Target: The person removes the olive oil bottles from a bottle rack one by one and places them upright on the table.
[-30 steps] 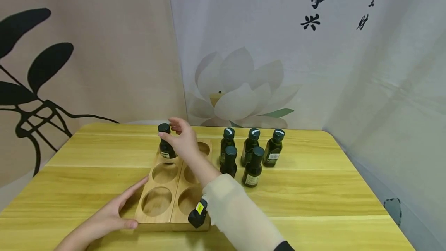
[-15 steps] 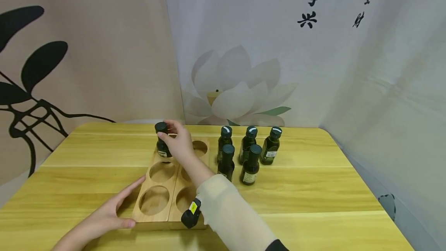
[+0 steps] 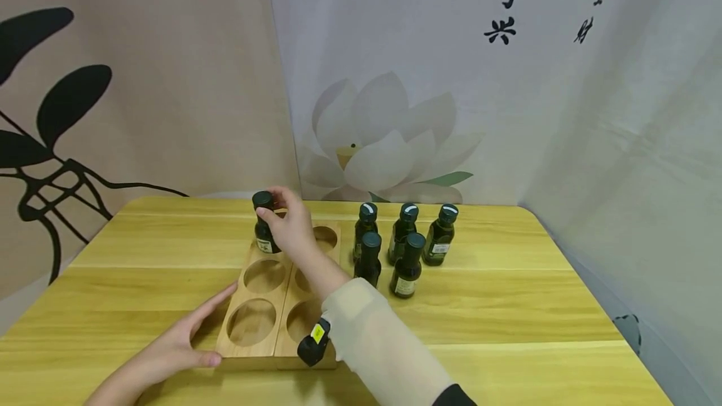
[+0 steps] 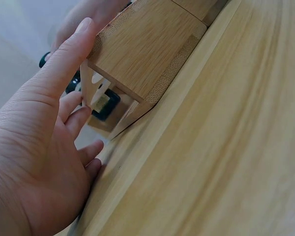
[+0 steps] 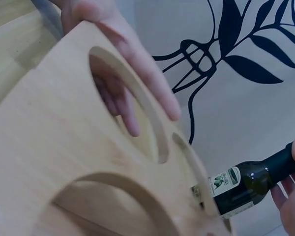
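Observation:
A dark green glass bottle [image 3: 263,234] with a black cap and a pale label stands in the far-left hole of a wooden bottle rack [image 3: 248,351]. My right hand [image 3: 293,224] pinches this bottle at its neck and cap, thumb on the near side. In the right wrist view the bottle [image 5: 246,179] slants out of the hole, its base hidden by the wood. At the rack's near-left corner, my left hand [image 3: 169,353] touches the wood with thumb and fingers spread. Through the rack's open side, the left wrist view shows a dark bottle part [image 4: 105,103].
Several similar bottles [image 3: 406,274] stand close together on the wooden table [image 3: 507,306], right of the rack. My right forearm covers part of the rack's right column. A printed cloth [image 3: 389,49] hangs behind the table.
The fingers of my right hand, spread around the cap a second ago, have closed on the bottle's neck. The bottle appears slightly higher. My left hand stays at the rack's corner.

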Demonstrator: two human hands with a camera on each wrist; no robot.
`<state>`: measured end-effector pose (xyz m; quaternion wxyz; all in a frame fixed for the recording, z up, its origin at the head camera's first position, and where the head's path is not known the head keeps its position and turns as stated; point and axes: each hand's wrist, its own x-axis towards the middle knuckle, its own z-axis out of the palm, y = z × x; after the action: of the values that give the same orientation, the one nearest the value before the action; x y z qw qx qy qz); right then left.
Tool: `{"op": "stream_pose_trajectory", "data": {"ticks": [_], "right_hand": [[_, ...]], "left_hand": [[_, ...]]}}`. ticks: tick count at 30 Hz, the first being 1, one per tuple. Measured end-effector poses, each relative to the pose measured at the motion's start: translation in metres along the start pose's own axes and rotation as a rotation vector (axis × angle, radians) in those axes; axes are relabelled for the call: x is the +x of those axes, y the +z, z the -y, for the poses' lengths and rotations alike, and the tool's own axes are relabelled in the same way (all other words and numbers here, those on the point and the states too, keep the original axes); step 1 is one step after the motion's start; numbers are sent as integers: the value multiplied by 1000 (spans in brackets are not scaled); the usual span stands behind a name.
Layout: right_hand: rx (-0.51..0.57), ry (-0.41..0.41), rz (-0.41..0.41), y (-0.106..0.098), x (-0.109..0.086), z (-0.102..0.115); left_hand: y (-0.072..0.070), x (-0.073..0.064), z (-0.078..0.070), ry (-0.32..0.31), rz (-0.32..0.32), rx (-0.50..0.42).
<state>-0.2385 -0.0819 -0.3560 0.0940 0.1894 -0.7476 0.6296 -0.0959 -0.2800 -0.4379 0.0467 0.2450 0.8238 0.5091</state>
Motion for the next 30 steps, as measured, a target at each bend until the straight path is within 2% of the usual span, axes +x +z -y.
{"op": "stream_pose_trajectory", "data": {"ticks": [9,12,18,30], "right_hand": [[-79,-118,15,-12,5,24],[-89,-145,22,-18,6,34],[-77,-182,34,-31,5,51],[-57,-221,66,-66,-4,79]], "left_hand": [[1,-1,4,29,-1,-18],[1,-1,4,34,-6,7],[1,0,2,18,-10,-11],[2,0,2,-7,-16,14]]}}
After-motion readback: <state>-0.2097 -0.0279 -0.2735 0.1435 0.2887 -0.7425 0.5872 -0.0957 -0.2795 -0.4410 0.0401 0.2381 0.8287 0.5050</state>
